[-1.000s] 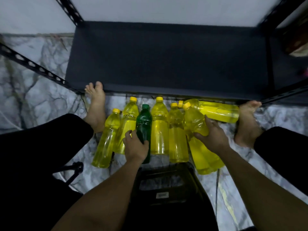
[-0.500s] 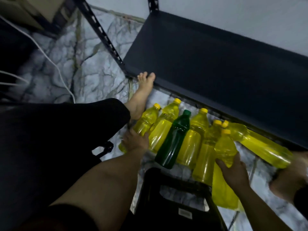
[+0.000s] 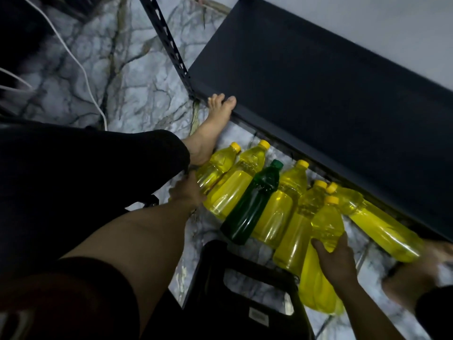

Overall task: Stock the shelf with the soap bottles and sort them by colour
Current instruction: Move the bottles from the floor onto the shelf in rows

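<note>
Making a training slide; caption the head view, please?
Both hands, left and right, grasp yellow bottles beside one green bottle.

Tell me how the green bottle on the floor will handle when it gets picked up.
The green bottle looks full to the neck, so it is probably heavy for its size. It lies on its side on the marble floor, wedged between yellow bottles, so it may roll once those shift. Its smooth plastic wall could be slippery.

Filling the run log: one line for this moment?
left hand: on leftmost yellow bottle | right hand: gripping yellow bottle | shelf: bare
</note>
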Motion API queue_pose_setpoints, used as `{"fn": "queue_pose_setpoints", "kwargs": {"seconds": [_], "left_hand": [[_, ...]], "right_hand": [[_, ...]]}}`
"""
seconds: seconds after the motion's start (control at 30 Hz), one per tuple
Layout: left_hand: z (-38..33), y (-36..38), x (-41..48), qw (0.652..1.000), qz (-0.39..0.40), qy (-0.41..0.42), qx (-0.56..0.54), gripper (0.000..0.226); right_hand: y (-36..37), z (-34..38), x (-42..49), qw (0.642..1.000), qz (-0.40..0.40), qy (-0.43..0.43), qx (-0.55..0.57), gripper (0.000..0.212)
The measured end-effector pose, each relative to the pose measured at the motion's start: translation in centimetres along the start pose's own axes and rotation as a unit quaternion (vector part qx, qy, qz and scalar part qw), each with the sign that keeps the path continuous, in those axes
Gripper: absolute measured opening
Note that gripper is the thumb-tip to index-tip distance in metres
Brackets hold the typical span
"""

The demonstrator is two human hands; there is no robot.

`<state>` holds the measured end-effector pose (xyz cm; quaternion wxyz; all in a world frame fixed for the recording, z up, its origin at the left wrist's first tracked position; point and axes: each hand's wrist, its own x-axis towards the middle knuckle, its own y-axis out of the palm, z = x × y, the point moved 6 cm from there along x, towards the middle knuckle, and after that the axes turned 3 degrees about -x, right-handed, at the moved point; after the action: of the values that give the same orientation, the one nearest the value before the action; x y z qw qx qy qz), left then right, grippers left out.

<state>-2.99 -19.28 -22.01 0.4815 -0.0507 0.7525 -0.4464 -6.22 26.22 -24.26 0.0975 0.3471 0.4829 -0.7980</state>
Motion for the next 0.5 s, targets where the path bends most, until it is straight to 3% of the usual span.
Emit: {"fn": "queue_pose_setpoints", "kwargs": {"seconds": [0.4,0.5], "left_hand": [[-2.4,-0.9,-1.5,1.0,-0.009,-0.011,0.026,0.097],[-3.0,-1.0,-3.1,0.999,-0.014,-0.025,-0.023,0.097]], "right_hand": [[-0.2,0.9,-0.4,0.999,0.009,-0.029,-0.018,0.092],[-0.5,1.2,-1.2,0.999,0.008,-0.046,-0.003,0.092]]}}
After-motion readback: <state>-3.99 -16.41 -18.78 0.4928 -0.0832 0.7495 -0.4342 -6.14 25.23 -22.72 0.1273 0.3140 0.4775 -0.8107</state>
